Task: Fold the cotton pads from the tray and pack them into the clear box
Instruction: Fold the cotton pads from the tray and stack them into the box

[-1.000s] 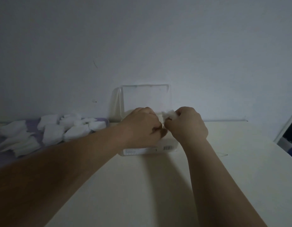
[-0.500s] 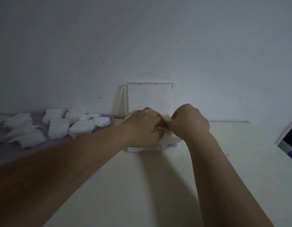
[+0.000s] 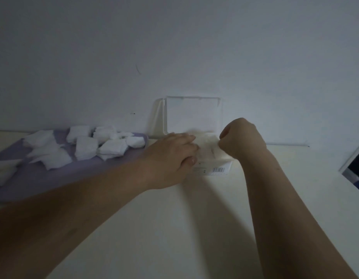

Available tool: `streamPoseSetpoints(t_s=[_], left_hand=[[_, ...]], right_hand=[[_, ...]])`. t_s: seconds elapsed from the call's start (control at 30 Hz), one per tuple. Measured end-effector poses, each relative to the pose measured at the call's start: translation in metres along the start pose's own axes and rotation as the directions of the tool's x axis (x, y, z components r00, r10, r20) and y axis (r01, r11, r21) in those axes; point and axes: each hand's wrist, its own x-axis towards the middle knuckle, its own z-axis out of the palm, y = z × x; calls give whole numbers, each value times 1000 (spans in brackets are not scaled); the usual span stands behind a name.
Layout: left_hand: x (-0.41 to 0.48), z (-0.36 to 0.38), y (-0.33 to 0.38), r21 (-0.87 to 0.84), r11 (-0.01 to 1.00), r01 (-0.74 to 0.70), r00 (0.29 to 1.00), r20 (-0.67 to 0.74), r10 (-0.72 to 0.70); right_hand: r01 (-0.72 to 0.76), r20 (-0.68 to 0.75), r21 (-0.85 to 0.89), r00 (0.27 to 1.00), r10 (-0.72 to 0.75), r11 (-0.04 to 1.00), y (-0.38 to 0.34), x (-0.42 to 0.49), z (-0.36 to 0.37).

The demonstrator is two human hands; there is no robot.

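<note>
The clear box (image 3: 214,169) stands against the wall with its lid (image 3: 194,114) upright behind it. White folded cotton pads (image 3: 206,142) fill its inside. My right hand (image 3: 244,137) is curled into a fist over the box's right side, fingertips pinched down on a cotton pad there. Over the box's left edge lies my left hand (image 3: 171,157), fingers stretched out flat and holding nothing. To the left sits the purple tray (image 3: 53,178) with several loose white cotton pads (image 3: 85,147) scattered on it.
A pale table (image 3: 194,218) carries the box and the tray, with a white wall directly behind them. At the far right edge a white-framed dark object (image 3: 353,164) borders the table.
Both hands pinched one pad together above the box. Now they have parted: my left hand has flattened and slid left, and my right hand has dropped onto the box's right side.
</note>
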Motion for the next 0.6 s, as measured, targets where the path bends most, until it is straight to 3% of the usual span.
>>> streamPoseSetpoints(t_s=[0.1,0.2,0.4,0.53,0.6], left_hand=[[-7,-1,-1,22,999,31,998,-63,-30],[-17,1,0,19,998,60,993,-106,-57],[-26,6,-2,32,998,55,991,-124,-50],[-33,9,-6,-22,995,94,992,-86,-95],[-42,6,-8,-17,995,97,990,-101,-98]], right_hand=[[44,-51,105,998,-38,993,2,0,-15],[119,-1,196,993,-121,973,-10,-9,-15],[155,113,77,980,-163,985,-20,-17,10],[220,-5,82,975,-220,972,-39,-22,11],[245,89,110,963,-255,963,-49,-25,20]])
